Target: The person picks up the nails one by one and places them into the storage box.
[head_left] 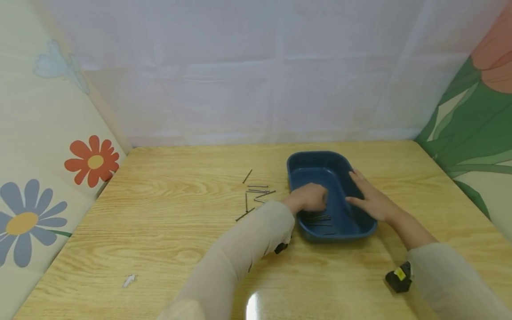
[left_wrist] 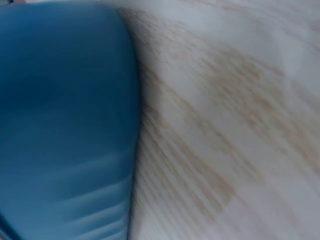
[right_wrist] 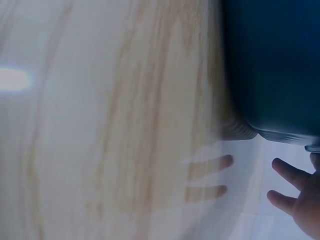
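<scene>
A deep blue plastic basin (head_left: 332,233) sits on the table, with several thin nails (head_left: 320,221) on its floor at the near end. My left hand (head_left: 310,197) reaches over the basin's left rim, fingers bent downward inside it; its fingertips are hidden and I cannot tell whether they hold a nail. On the opposite side my right hand (head_left: 374,200) rests at the right rim, thumb and fingers extended over the edge. The right wrist view shows spread fingers (right_wrist: 290,185) beside the basin wall (right_wrist: 280,65). Only the basin's outer wall (left_wrist: 65,115) shows in the left wrist view.
Several loose nails (head_left: 258,191) lie scattered on the wood-grain table (head_left: 168,204) left of the basin. A small white scrap (head_left: 129,280) lies at the near left. White cloth (head_left: 220,89) hangs behind, and flower-printed panels (head_left: 472,146) flank the table.
</scene>
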A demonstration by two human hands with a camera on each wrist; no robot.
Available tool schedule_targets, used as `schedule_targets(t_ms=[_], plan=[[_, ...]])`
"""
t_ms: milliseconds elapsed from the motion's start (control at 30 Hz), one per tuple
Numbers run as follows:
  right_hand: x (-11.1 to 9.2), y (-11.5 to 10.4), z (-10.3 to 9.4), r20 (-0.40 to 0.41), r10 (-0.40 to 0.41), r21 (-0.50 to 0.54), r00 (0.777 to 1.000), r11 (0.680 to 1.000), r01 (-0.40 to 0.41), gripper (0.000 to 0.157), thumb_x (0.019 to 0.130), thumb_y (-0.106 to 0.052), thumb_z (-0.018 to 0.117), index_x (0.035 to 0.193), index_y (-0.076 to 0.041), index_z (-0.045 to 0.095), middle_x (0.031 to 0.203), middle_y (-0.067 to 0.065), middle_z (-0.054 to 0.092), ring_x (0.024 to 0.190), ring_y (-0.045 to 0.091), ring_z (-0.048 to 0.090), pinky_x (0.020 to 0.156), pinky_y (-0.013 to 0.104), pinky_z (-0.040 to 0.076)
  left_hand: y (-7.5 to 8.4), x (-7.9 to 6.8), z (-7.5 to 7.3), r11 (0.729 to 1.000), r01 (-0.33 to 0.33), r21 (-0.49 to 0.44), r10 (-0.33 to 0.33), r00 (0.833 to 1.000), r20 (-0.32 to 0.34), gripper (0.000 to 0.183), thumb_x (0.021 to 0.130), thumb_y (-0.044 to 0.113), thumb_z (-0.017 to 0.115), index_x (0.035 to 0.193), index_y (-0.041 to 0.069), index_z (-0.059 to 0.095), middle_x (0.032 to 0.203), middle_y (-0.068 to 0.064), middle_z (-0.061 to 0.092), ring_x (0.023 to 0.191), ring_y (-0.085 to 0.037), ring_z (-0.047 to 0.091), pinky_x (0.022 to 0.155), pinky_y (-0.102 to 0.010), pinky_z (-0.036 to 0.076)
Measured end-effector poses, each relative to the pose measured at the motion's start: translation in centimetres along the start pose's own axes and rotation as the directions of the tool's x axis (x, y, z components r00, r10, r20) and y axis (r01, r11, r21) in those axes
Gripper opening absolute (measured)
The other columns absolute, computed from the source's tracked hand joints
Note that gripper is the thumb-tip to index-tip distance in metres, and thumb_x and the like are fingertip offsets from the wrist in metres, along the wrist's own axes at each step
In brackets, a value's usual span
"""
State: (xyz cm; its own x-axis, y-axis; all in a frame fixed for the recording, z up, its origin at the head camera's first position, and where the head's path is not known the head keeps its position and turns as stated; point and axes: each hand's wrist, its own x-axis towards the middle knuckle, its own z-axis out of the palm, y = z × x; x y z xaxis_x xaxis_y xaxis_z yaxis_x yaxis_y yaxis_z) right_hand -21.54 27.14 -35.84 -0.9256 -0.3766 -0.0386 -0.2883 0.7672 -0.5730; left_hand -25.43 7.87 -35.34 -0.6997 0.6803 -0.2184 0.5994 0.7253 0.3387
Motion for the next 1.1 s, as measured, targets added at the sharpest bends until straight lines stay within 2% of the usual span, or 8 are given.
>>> schedule_targets(t_ms=[133,233,433,767,933,1100], plan=[[0.0,-0.1,-0.1,-0.003,0.008,-0.008,1.0,1.0,-0.008,0.073,0.088,-0.024,0.048,0.136,0.001,-0.001,0.139,0.02,-0.013,0.123,0.044,-0.001,0.09,0.062,0.01,-0.4,-0.2,-0.2,0.987,-0.08,-0.136,0.075,0.996,-0.043,0.006,0.08,0.015,0.058,0.086,0.015,0.058,0.082,0.008,0.053,0.075,-0.004,0.049,0.062,-0.015,0.039],[0.0,-0.1,-0.1,-0.007,0.017,-0.019,1.0,1.0,-0.017,0.073,0.088,-0.024,0.049,0.136,0.002,-0.001,0.14,0.02,-0.012,0.123,0.044,0.0,0.091,0.062,0.01,-0.7,-0.4,-0.4,0.964,-0.128,-0.233,0.112,0.991,-0.079,0.008,0.081,0.015,0.057,0.089,0.014,0.059,0.086,0.008,0.055,0.079,-0.004,0.05,0.065,-0.013,0.039],[0.0,-0.1,0.1,-0.006,0.032,-0.032,0.999,0.999,-0.033,0.074,0.088,-0.024,0.049,0.136,0.002,0.0,0.14,0.019,-0.012,0.123,0.044,0.001,0.091,0.061,0.01,-0.9,-1.3,-1.0,0.906,-0.148,-0.396,0.113,0.987,-0.111,0.012,0.082,0.014,0.058,0.092,0.01,0.06,0.089,0.007,0.057,0.082,-0.004,0.052,0.066,-0.014,0.041],[0.0,-0.1,0.1,-0.013,0.017,-0.017,1.0,1.0,-0.017,0.075,0.087,-0.024,0.05,0.136,0.002,-0.001,0.139,0.02,-0.012,0.123,0.044,-0.001,0.092,0.061,0.008,-2.4,-3.5,-2.6,0.876,-0.151,-0.459,0.075,0.981,-0.179,0.015,0.083,0.015,0.057,0.096,0.008,0.059,0.086,0.007,0.056,0.08,-0.005,0.051,0.066,-0.017,0.042],[-0.1,0.0,0.2,-0.009,0.023,-0.018,1.0,1.0,-0.023,0.075,0.087,-0.025,0.049,0.136,0.002,-0.002,0.14,0.019,-0.013,0.123,0.044,-0.002,0.092,0.061,0.008,-3.3,-4.7,-3.2,0.855,-0.14,-0.499,0.059,0.983,-0.174,0.019,0.084,0.015,0.056,0.1,0.006,0.058,0.088,0.005,0.055,0.081,-0.007,0.052,0.067,-0.018,0.043],[-0.2,0.0,0.2,-0.009,0.022,-0.007,1.0,1.0,-0.022,0.075,0.088,-0.026,0.049,0.136,0.001,-0.002,0.14,0.019,-0.014,0.123,0.044,-0.003,0.091,0.062,0.008,-4.0,-5.9,-3.5,0.848,-0.121,-0.515,0.043,0.986,-0.161,0.02,0.085,0.015,0.055,0.102,0.005,0.057,0.09,0.004,0.056,0.082,-0.008,0.052,0.067,-0.02,0.044]])
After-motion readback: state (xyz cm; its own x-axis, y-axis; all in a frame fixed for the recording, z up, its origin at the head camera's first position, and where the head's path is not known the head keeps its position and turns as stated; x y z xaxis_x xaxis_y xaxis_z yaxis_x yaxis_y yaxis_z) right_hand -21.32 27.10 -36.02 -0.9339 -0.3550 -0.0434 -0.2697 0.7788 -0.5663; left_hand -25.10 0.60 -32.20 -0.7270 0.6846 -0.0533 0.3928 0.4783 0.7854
